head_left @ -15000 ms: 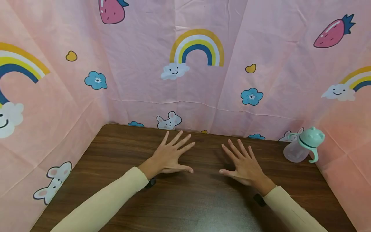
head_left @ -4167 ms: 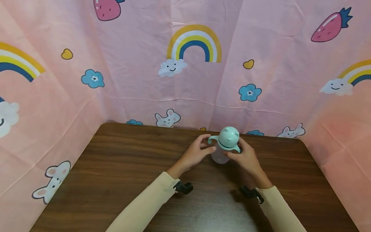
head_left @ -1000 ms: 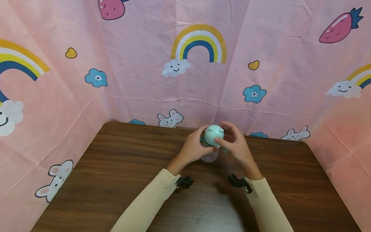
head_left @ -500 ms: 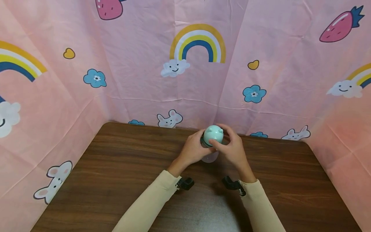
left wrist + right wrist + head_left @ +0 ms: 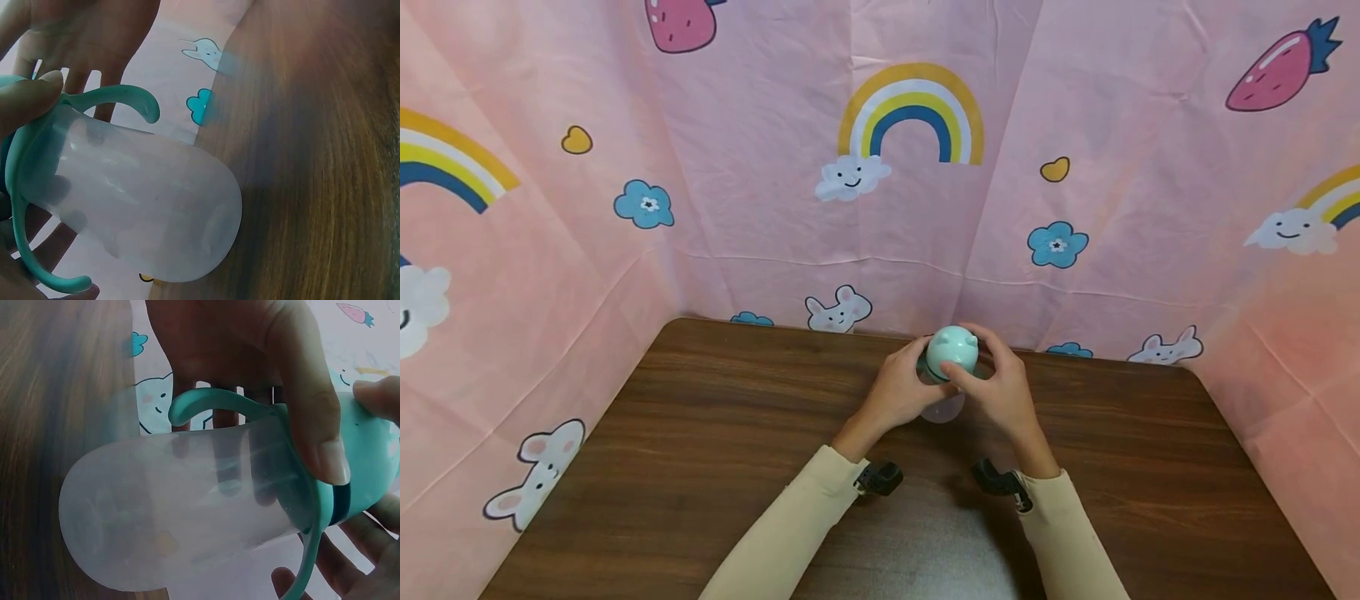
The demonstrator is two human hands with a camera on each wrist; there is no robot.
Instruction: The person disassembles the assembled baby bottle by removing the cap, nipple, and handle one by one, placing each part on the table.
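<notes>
Near the table's back edge, both hands hold a baby bottle (image 5: 943,409) with a mint collar, two curved handles and a frosted see-through body. It leans slightly. Round the collar and upper body goes the left hand (image 5: 895,388), its thumb pressed on the collar in the right wrist view, with fingers showing through the body (image 5: 187,487). Over the mint domed cap (image 5: 952,350) with small ears, the right hand (image 5: 1002,383) lays its thumb in front and its fingers behind. A dark band (image 5: 341,503) shows between cap and collar. The left wrist view shows the handle (image 5: 119,95) near fingers.
The brown wooden table (image 5: 737,417) lies under both forearms. A pink printed cloth (image 5: 760,167) stands as a wall behind it and on both sides. Each wrist carries a black strap (image 5: 880,477) with a camera.
Earlier the hands hovered spread and the bottle stood at the right. It was brought to the middle by both hands; the right hand then shifted from the handle side onto the cap, turning slightly.
</notes>
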